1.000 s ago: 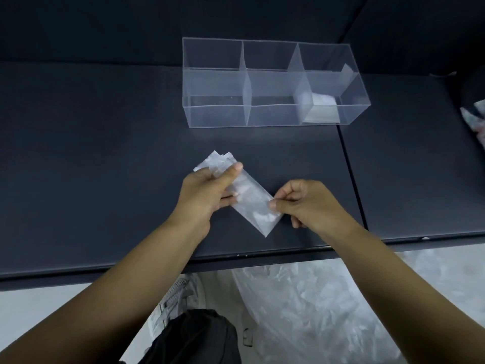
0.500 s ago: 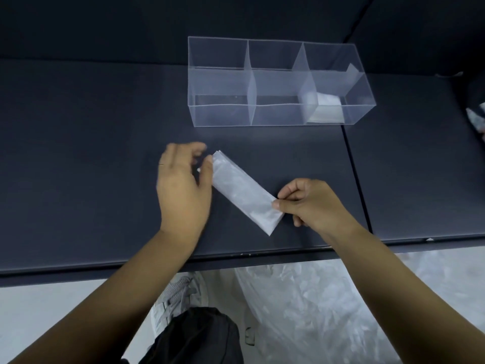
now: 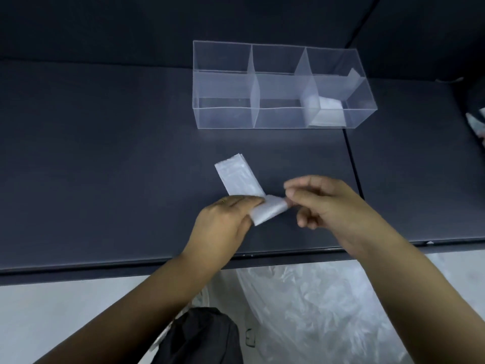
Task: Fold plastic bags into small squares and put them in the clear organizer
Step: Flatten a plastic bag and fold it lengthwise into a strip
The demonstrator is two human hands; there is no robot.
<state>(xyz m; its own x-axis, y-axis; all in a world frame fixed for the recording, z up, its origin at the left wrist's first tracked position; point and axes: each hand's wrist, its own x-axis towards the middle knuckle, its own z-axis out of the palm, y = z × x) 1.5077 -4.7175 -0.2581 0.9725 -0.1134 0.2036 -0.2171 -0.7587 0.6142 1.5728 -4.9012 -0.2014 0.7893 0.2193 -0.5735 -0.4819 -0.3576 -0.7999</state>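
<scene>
Table: dark and flat. It carries the organizer at its far side.

Heap: loose clear plastic below the table edge, well nearer to me than the organizer. I take it for the stock of unfolded bags.

Organizer: three compartments. The left and middle ones show nothing inside. The right one holds one folded square.

Right hand: nearer than the organizer, below its right compartment. Thumb and forefinger pinch the near end of the bag and hold it curled up off the table.

Left hand: nearer than the organizer, below its left compartment. The fingers lie flat across the strip and pin it at the crease.

Bag: a narrow strip on the table, well short of the organizer. Its free end points toward the left compartment.

Judgement: the step in hand is folding the strip end over end. To do it well, I would:
- keep the left fingers firm on the crease line;
- carry the pinched end straight along the strip so the edges meet;
- press flat before letting go, since this film springs back.

The strip looks long enough to need further folds.
</scene>
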